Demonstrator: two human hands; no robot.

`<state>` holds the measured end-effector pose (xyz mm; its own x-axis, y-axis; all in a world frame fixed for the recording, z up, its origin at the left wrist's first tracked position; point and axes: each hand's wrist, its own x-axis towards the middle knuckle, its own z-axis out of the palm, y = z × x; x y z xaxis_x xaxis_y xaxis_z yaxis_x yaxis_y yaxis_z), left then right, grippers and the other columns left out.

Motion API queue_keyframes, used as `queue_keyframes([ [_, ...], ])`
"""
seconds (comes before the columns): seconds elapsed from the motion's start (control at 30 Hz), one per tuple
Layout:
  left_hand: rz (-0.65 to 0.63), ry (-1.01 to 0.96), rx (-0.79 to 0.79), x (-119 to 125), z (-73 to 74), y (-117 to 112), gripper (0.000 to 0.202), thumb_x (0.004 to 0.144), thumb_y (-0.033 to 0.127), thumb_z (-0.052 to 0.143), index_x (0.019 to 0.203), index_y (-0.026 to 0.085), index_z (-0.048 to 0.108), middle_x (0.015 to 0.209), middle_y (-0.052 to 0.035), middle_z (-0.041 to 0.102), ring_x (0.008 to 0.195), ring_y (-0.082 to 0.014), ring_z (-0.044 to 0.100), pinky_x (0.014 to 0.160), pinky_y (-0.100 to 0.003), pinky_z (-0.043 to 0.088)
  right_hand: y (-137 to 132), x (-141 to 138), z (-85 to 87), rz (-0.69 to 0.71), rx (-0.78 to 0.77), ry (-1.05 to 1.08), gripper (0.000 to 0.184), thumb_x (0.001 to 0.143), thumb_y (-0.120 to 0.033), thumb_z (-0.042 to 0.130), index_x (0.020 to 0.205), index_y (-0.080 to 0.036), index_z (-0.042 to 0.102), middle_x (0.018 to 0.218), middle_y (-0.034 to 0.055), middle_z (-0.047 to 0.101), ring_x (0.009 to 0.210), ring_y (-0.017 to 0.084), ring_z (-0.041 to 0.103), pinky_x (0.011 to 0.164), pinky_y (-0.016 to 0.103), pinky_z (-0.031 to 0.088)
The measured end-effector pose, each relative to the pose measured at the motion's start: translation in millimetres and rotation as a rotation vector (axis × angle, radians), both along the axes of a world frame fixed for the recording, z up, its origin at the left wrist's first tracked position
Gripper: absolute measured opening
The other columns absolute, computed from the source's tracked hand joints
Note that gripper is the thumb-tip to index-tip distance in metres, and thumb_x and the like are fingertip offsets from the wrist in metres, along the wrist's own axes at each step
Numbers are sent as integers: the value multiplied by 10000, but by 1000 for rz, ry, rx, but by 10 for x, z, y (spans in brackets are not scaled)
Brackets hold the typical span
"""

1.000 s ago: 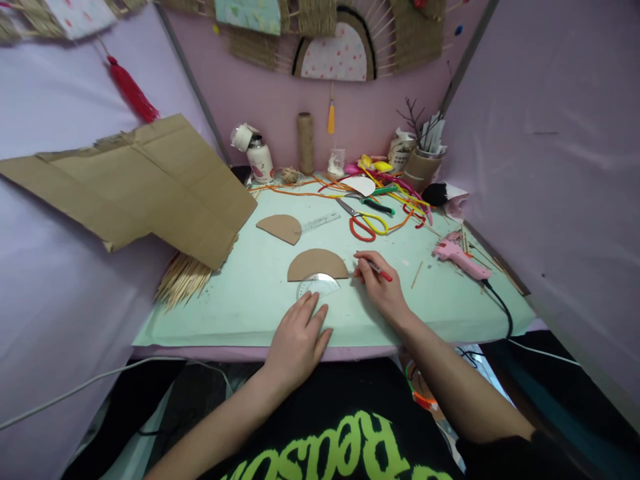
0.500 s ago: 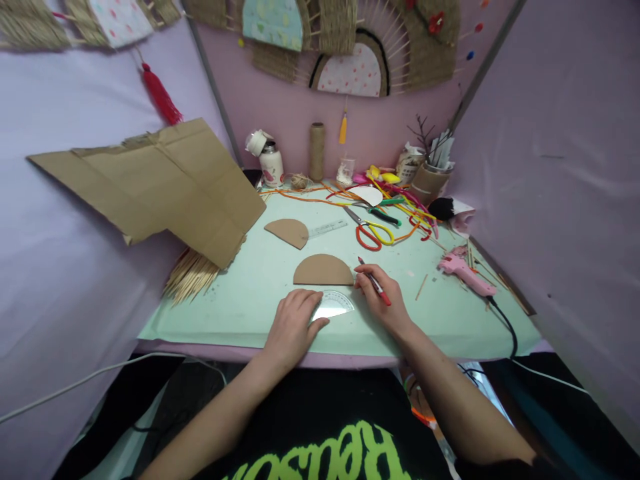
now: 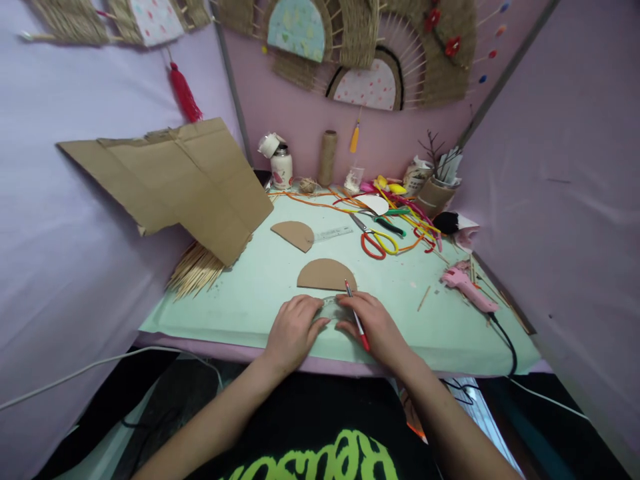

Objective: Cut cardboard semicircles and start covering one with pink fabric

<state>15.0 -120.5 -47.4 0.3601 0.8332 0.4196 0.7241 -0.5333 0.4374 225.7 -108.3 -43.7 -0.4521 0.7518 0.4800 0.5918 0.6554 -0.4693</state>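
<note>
A clear protractor (image 3: 330, 308) is held between my two hands near the table's front edge, its ends covered by fingers. My left hand (image 3: 296, 328) grips its left end between thumb and fingers. At the other end, my right hand (image 3: 371, 327) pinches the protractor while a red-and-white pen (image 3: 356, 315) rests across its fingers, tip pointing away from me. Just beyond lies a cardboard half-circle (image 3: 326, 275), flat side toward me. A second cardboard half-circle (image 3: 294, 235) lies farther back, touching a clear ruler (image 3: 333, 233).
Scissors (image 3: 377, 241) and pliers (image 3: 390, 223) lie behind, among coloured pipe cleaners. A pink glue gun (image 3: 467, 285) with a cord sits at right. At left, a large cardboard sheet (image 3: 185, 187) leans over thin sticks (image 3: 195, 272). A bottle (image 3: 281, 167) and twine spool (image 3: 327, 159) stand behind.
My right hand has moved left and toward me, from beside the half-circle onto the protractor's right end, keeping the pen. The whole view has shifted slightly.
</note>
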Motion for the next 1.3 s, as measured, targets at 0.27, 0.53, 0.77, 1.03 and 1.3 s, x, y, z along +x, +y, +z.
queue_keyframes([
  [0.27, -37, -4, -5, -33, -3, -37, 310, 931, 389, 553, 1168, 190, 561, 1129, -101, 675, 1078, -252, 603, 914, -411, 481, -144, 122, -71, -71, 125, -38, 329, 932, -73, 450, 1176, -200, 631, 1079, 83, 726, 1021, 205, 663, 870, 356, 558],
  [0.53, -1, 12, 40, -23, -10, -40, 331, 939, 361, 530, 1213, 176, 546, 1177, -123, 665, 1110, -276, 599, 918, -437, 495, 196, 759, 149, -629, 176, -86, 322, 914, -161, 433, 1151, -158, 651, 1013, 120, 733, 917, 236, 687, 782, 350, 527],
  [0.77, -6, 26, 43, -24, -6, -50, 293, 941, 350, 521, 1179, 187, 575, 1161, -114, 672, 1124, -267, 595, 923, -430, 500, 254, 799, 141, -539, -139, -106, 359, 884, -450, 539, 1121, -198, 635, 1041, 106, 728, 923, 271, 677, 776, 370, 508],
  [1.03, -7, 33, 44, -28, -18, -52, 279, 943, 318, 511, 1183, 187, 565, 1165, -114, 671, 1132, -271, 592, 945, -445, 492, 571, 720, 587, -518, -77, 75, 310, 882, -392, 554, 1131, -220, 620, 1115, 100, 707, 999, 260, 663, 844, 373, 496],
  [1.3, -11, 24, 33, -43, -18, -59, 272, 942, 282, 492, 1188, 191, 561, 1173, -115, 669, 1124, -268, 600, 943, -446, 498, 1336, 357, 503, -307, -264, -356, 582, 772, 17, 417, 1281, -205, 592, 1272, 113, 646, 1155, 240, 601, 934, 335, 453],
])
